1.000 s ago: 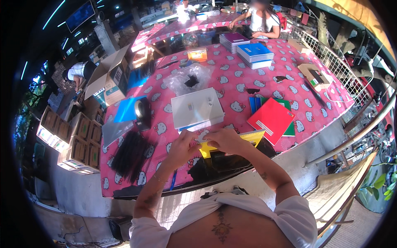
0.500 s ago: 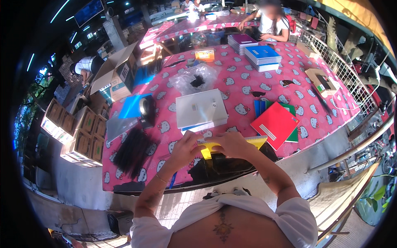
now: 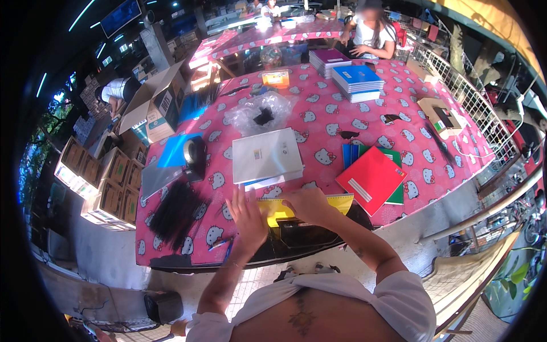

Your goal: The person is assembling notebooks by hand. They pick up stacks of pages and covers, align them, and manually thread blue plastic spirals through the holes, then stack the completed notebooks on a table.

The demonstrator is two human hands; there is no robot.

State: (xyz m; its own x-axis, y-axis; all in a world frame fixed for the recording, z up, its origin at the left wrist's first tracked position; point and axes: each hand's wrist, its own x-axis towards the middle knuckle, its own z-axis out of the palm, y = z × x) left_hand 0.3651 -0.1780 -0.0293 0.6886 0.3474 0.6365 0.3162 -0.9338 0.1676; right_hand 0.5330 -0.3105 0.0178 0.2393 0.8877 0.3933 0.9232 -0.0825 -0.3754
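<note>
A yellow spiral notebook [image 3: 341, 202] lies at the near edge of the table, its bound edge on the far side. My right hand [image 3: 310, 206] is closed on it near its middle, fingers bent over the bound edge. At its left end my left hand [image 3: 249, 221] is raised with fingers stretched out, holding nothing. Beneath the notebook is a black object [image 3: 307, 232], partly hidden. Just beyond my hands lies a stack of white-covered notebooks [image 3: 266, 157]. A red notebook [image 3: 371, 179] rests on green and blue ones to the right.
A bundle of thin black strands [image 3: 176, 215], a tape dispenser [image 3: 195, 158] and a blue sheet [image 3: 175, 149] lie at left. Farther off are a plastic bag [image 3: 242, 117], blue notebooks [image 3: 358, 80] and a cardboard box [image 3: 152, 111]. Another person [image 3: 373, 34] sits across the table.
My left hand has gone from bent fingers at the notebook to stretched fingers beside its left end. My right hand stays on the notebook, its fingers more curled. The view has shifted slightly.
</note>
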